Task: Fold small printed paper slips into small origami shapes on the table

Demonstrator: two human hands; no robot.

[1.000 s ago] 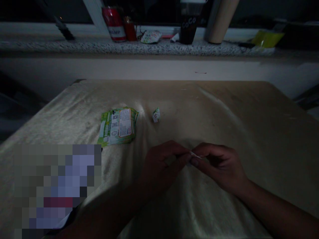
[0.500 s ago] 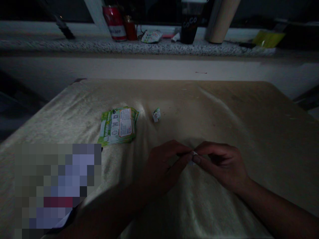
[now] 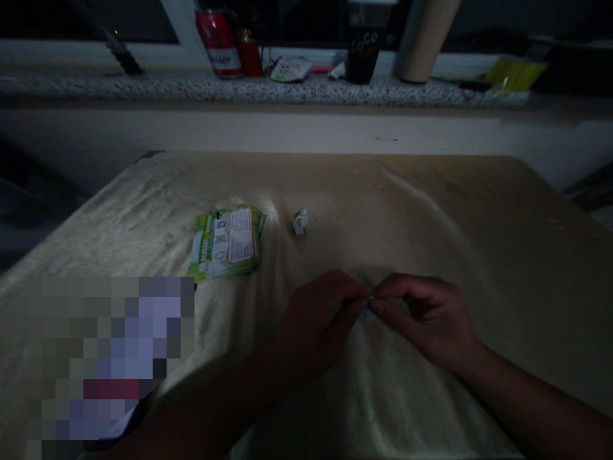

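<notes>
My left hand (image 3: 320,316) and my right hand (image 3: 426,319) meet above the cloth-covered table, fingertips nearly touching. Both pinch a small pale, paper-like piece (image 3: 366,314) between thumb and index finger. Most of it is hidden by the fingers, and only a bit shows below the thumbs. Beyond the left hand, a stack of green and white printed packets (image 3: 227,243) lies flat. A small folded or crumpled green and white scrap (image 3: 300,220) sits on the cloth to the right of that stack.
A creased beige cloth (image 3: 431,211) covers the table. Along the granite sill (image 3: 167,88) stand a red can (image 3: 219,48), a dark CoCo cup (image 3: 363,51), a tan cylinder (image 3: 428,41) and a crumpled wrapper (image 3: 291,69). A blurred-out patch hides the lower left.
The thumbs and fingertips have shifted slightly around the pale piece, and a little more of it shows below them. The packets and the scrap stay where they were.
</notes>
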